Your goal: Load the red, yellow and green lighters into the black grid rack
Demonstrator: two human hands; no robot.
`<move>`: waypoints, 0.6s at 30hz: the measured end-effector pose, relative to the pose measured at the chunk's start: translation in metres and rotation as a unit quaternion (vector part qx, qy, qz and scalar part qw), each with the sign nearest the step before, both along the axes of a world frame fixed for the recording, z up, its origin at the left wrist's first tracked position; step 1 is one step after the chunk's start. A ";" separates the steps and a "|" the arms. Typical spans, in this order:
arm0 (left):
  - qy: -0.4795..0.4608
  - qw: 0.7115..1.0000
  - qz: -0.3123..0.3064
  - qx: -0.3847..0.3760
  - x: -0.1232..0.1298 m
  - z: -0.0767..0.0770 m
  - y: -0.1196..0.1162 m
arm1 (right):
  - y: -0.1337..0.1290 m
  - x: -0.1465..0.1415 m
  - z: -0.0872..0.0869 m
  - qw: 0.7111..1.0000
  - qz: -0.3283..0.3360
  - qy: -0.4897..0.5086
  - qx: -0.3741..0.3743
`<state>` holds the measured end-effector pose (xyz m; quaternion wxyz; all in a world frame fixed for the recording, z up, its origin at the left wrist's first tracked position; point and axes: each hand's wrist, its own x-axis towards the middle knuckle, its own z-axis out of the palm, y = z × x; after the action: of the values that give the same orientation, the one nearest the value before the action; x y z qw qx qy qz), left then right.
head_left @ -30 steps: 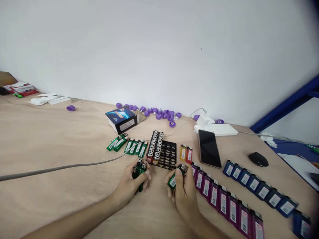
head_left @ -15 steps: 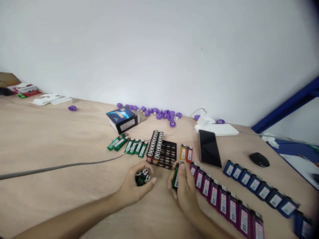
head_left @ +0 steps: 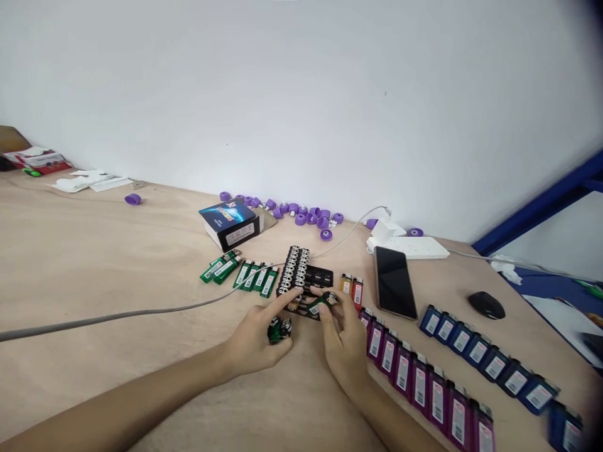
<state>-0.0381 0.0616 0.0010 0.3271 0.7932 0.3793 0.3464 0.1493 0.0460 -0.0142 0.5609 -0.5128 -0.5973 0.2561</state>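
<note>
My left hand [head_left: 257, 339] is closed around several green lighters [head_left: 279, 329], their metal tops showing, while its index finger stretches out to the black tray [head_left: 321, 276]. Between the thumb and fingers of my right hand [head_left: 346, 333] is a single green lighter [head_left: 320, 305], tilted over the tray's near right part. Two rows of lighters [head_left: 294, 267] stand upright in the tray's left side, metal tops up. The slots at its back right hold nothing; my hands hide some of the near ones.
Green lighters [head_left: 254, 277] lie left of the tray. A yellow lighter [head_left: 346, 284] and a red lighter [head_left: 357, 290] lie right of it, near rows of purple lighters [head_left: 419, 380] and blue lighters [head_left: 478, 348]. A cable [head_left: 155, 309] crosses the table near a box [head_left: 230, 223] and a phone [head_left: 396, 282].
My right hand has brought its green lighter forward and left over the tray, tipping it from upright to slanted. My left hand has moved right, its index finger now extended to the tray.
</note>
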 end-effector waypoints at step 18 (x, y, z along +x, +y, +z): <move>-0.015 1.000 -0.013 0.000 -0.004 -0.002 0.001 | 0.022 0.005 -0.005 0.997 0.034 -0.068 0.010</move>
<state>-0.0419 0.0622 -0.0007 0.3370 0.7928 0.3643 0.3538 0.1546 0.0675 -0.0194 0.5155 -0.5027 -0.6535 0.2332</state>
